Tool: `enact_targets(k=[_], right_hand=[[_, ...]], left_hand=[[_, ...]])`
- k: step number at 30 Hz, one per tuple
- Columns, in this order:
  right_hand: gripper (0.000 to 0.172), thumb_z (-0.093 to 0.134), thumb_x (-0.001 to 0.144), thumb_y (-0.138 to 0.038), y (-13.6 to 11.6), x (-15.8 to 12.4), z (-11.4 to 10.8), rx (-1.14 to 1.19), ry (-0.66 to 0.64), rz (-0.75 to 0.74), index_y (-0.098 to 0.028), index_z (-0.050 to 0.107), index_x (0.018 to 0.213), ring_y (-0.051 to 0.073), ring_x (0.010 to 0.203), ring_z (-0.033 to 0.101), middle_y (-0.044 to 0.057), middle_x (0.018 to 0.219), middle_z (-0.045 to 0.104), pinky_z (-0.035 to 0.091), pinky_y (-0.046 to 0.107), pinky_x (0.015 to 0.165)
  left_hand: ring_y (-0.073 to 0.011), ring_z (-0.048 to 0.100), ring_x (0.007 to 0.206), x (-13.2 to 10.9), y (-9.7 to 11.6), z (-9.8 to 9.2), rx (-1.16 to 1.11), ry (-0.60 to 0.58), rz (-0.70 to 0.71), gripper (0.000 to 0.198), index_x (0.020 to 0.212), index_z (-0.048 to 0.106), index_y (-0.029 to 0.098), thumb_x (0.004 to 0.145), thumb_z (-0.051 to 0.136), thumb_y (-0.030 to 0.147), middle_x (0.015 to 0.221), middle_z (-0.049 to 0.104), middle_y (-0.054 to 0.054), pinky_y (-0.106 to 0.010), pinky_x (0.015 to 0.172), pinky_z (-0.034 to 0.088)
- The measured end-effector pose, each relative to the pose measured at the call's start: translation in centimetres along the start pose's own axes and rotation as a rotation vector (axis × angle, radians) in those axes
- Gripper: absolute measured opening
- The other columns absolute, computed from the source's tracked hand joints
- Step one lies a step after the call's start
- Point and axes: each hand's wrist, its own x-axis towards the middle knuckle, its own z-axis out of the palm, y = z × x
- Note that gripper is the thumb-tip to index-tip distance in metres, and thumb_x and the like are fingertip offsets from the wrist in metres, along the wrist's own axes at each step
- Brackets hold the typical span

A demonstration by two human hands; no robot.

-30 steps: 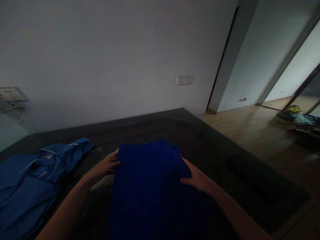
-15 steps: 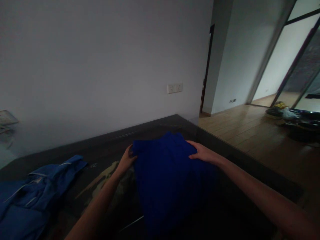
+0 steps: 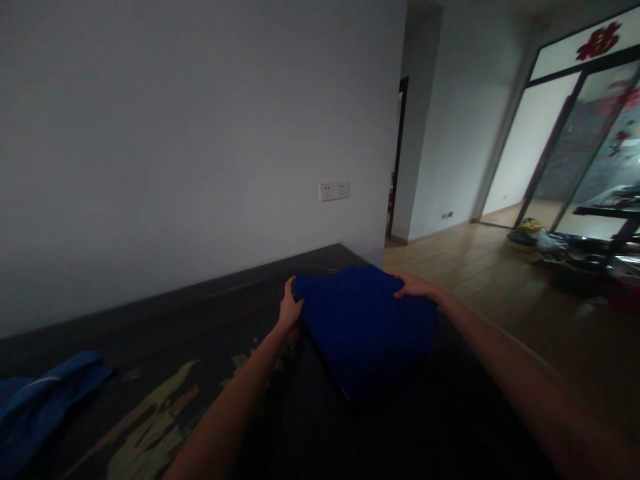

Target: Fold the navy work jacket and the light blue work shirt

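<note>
A folded dark blue garment (image 3: 365, 327) lies near the far right corner of a dark glossy table (image 3: 210, 320). My left hand (image 3: 290, 308) grips the garment's far left corner, fingers curled on its edge. My right hand (image 3: 417, 287) rests on its far right corner, fingers closed over the cloth. Both arms are stretched out forward.
A lighter blue garment (image 3: 35, 407) lies crumpled at the table's left edge. A white wall with a double socket (image 3: 334, 191) stands right behind the table. To the right are a wooden floor, a doorway, glass doors and clutter (image 3: 575, 247) on the floor.
Both hands have pushed the folded blue garment away from me and to the right, toward the table's far corner. The view has swung right, so the light blue garment now sits further left.
</note>
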Motion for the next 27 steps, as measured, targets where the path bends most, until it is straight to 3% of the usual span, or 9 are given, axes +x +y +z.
enact_targets(k=[6, 9, 12, 16, 22, 27], right_hand=[[0.072, 0.063, 0.066, -0.012, 4.9, 0.3, -1.4, 0.066, -0.014, 0.063, -0.012, 0.046, 0.136, 0.027, 0.115, 0.057, 0.013, 0.130, 0.058, 0.042, 0.040, 0.099], [0.071, 0.064, 0.068, -0.019, 7.1, 0.0, -1.5, 0.232, -0.034, 0.091, -0.015, 0.045, 0.137, 0.026, 0.111, 0.060, 0.012, 0.129, 0.059, 0.046, 0.038, 0.095], [0.075, 0.070, 0.064, -0.027, 8.6, 0.1, -1.2, 0.291, -0.055, 0.098, -0.017, 0.047, 0.135, 0.029, 0.111, 0.059, 0.012, 0.130, 0.058, 0.047, 0.041, 0.096], [0.075, 0.075, 0.058, -0.032, 9.7, 0.6, -0.8, 0.193, -0.031, 0.028, -0.021, 0.053, 0.130, 0.032, 0.114, 0.057, 0.010, 0.127, 0.060, 0.044, 0.045, 0.100], [0.078, 0.071, 0.066, -0.034, 9.5, 0.4, 0.4, -0.221, 0.140, -0.059, -0.017, 0.044, 0.137, 0.032, 0.122, 0.050, 0.013, 0.135, 0.053, 0.041, 0.045, 0.102], [0.073, 0.068, 0.073, -0.028, 8.6, -0.1, 1.5, -0.376, 0.273, 0.038, -0.021, 0.040, 0.140, 0.036, 0.126, 0.044, 0.016, 0.136, 0.049, 0.035, 0.051, 0.103]], left_hand=[[-0.0194, 0.059, 0.111, 2.5, 0.5, 3.9, 0.119, -0.039, 0.071, 0.049, 0.131, 0.044, 0.022, 0.084, 0.046, 0.010, 0.126, 0.059, -0.005, -0.030, 0.096, 0.045], [-0.0184, 0.057, 0.111, 3.2, 0.8, 5.3, 0.201, -0.053, 0.077, 0.049, 0.134, 0.041, 0.022, 0.087, 0.044, 0.013, 0.127, 0.058, -0.006, -0.030, 0.097, 0.043], [-0.0229, 0.054, 0.114, 3.1, 1.0, 6.2, 0.320, -0.043, 0.048, 0.048, 0.136, 0.041, 0.022, 0.088, 0.043, 0.017, 0.123, 0.059, -0.010, -0.038, 0.098, 0.041], [-0.0328, 0.041, 0.125, 2.0, 0.8, 6.4, 0.481, 0.001, 0.021, 0.042, 0.132, 0.048, 0.029, 0.090, 0.046, 0.031, 0.130, 0.050, -0.013, -0.054, 0.101, 0.032], [-0.0328, 0.034, 0.131, 1.3, 0.7, 5.9, 0.568, 0.019, 0.028, 0.044, 0.136, 0.044, 0.036, 0.092, 0.042, 0.041, 0.145, 0.036, -0.009, -0.054, 0.106, 0.025], [-0.0340, 0.031, 0.134, 0.6, 3.3, 5.2, 0.544, 0.033, 0.058, 0.053, 0.145, 0.030, 0.025, 0.094, 0.036, 0.041, 0.150, 0.027, -0.015, -0.054, 0.106, 0.028]])
